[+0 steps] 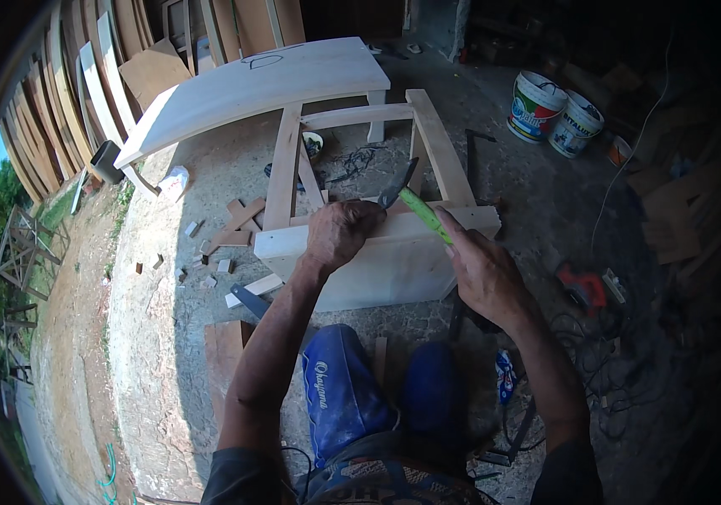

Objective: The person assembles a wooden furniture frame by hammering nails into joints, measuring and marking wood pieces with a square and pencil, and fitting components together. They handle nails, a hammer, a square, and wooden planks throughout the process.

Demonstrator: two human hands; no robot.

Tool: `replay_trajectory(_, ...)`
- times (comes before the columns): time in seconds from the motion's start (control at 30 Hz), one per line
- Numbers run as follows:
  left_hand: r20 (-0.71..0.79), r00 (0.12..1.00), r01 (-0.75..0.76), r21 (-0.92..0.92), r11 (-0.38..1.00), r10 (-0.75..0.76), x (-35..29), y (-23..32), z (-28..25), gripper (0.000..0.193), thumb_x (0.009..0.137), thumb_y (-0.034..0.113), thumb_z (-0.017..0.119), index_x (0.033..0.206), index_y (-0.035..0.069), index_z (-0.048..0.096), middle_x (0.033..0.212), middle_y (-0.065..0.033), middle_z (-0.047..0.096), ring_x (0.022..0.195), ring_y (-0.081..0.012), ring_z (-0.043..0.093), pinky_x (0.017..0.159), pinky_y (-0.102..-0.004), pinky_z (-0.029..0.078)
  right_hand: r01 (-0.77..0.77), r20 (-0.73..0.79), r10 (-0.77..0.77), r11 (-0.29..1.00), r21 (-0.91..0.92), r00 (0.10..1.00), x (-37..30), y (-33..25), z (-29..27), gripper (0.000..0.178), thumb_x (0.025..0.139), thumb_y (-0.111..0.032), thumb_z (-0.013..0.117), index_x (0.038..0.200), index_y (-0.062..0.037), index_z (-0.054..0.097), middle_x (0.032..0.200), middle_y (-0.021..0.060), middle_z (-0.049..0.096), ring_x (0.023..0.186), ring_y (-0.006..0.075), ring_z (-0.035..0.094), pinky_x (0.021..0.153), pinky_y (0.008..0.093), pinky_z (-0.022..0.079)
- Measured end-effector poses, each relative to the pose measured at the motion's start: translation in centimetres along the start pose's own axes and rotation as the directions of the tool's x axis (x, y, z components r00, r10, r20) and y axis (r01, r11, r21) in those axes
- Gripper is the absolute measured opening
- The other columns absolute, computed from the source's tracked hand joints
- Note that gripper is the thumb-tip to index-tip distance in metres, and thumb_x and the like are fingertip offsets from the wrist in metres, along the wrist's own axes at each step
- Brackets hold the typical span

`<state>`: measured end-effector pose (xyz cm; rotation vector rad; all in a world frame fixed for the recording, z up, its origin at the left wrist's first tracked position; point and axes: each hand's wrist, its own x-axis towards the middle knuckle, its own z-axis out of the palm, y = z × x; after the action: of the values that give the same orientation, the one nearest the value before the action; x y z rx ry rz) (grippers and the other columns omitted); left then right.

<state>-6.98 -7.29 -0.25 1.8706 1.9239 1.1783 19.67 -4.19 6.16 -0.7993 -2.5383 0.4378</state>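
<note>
Right hand (pixel 488 276) clamped on a green-handled hammer (pixel 424 213) above a pale wooden frame (pixel 377 273).
The hammer's dark head lies at the fingers of the left hand (pixel 337 237), which is curled at the frame's near board; whether it grips anything cannot be told. Markings noted: printed colour labels on two white pails, one (pixel 535 109) left of the other (pixel 577 126), far right; a dark hand-drawn mark on the white tabletop (pixel 234 93), far left; pale lettering on the blue trousers (pixel 348 400), near side.
</note>
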Motion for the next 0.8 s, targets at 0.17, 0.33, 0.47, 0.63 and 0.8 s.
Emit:
replay_trajectory(0.17,0.018,1.000,-0.016,0.016,1.000,0.016,0.0,-0.1,-0.1,0.015,0.093,0.024,0.066,0.101,0.018,0.078,0.102,-0.0057,0.076,0.092,-0.0282,0.073,0.080,-0.0402,0.056,0.011,-0.004,-0.012,0.998,-0.069,1.000,0.9,-1.2,-1.6,0.064,0.095,0.001,0.058,0.155,-0.0104,0.038,0.096,0.0223,0.067,0.086,0.0378,0.070,0.075,0.0485,0.057)
replay_trajectory(0.33,-0.031,0.997,-0.072,0.039,0.997,0.074,-0.2,-0.5,0.3,0.015,0.091,0.018,0.069,0.101,0.013,0.078,0.089,-0.0086,0.074,0.084,-0.0266,0.073,0.075,-0.0375,0.055,-0.011,0.104,0.029,0.986,-0.165,0.994,1.4,-0.7,-1.5,0.067,0.093,0.003,0.058,0.155,-0.0122,0.039,0.095,0.0228,0.067,0.087,0.0374,0.071,0.074,0.0474,0.058)
replay_trajectory(0.47,-0.017,0.998,-0.062,0.005,0.998,0.063,0.0,-0.2,0.3,0.015,0.091,0.019,0.068,0.101,0.015,0.078,0.093,-0.0078,0.074,0.087,-0.0274,0.073,0.077,-0.0387,0.055,0.063,-0.110,-0.066,0.998,-0.026,0.992,1.2,-1.2,-2.1,0.067,0.093,0.003,0.058,0.155,-0.0142,0.039,0.095,0.0228,0.068,0.088,0.0377,0.071,0.075,0.0482,0.058)
replay_trajectory(0.63,0.043,0.999,-0.027,0.063,0.998,0.025,-0.1,-0.3,-0.1,0.016,0.093,0.021,0.066,0.103,0.018,0.078,0.101,-0.0065,0.075,0.093,-0.0289,0.072,0.081,-0.0408,0.056,-0.059,0.128,0.075,0.990,-0.129,0.989,1.2,-1.3,-2.1,0.067,0.094,0.004,0.057,0.155,-0.0158,0.040,0.097,0.0227,0.068,0.091,0.0387,0.071,0.078,0.0486,0.057)
replay_trajectory(0.8,-0.045,0.992,-0.115,0.042,0.992,0.117,-0.1,-0.4,0.4,0.013,0.090,0.018,0.070,0.099,0.012,0.078,0.088,-0.0092,0.073,0.084,-0.0281,0.072,0.075,-0.0386,0.054,0.076,-0.187,-0.068,0.997,0.034,0.980,0.7,-1.4,-1.9,0.064,0.095,0.002,0.057,0.155,-0.0153,0.041,0.096,0.0228,0.069,0.090,0.0384,0.072,0.078,0.0488,0.057)
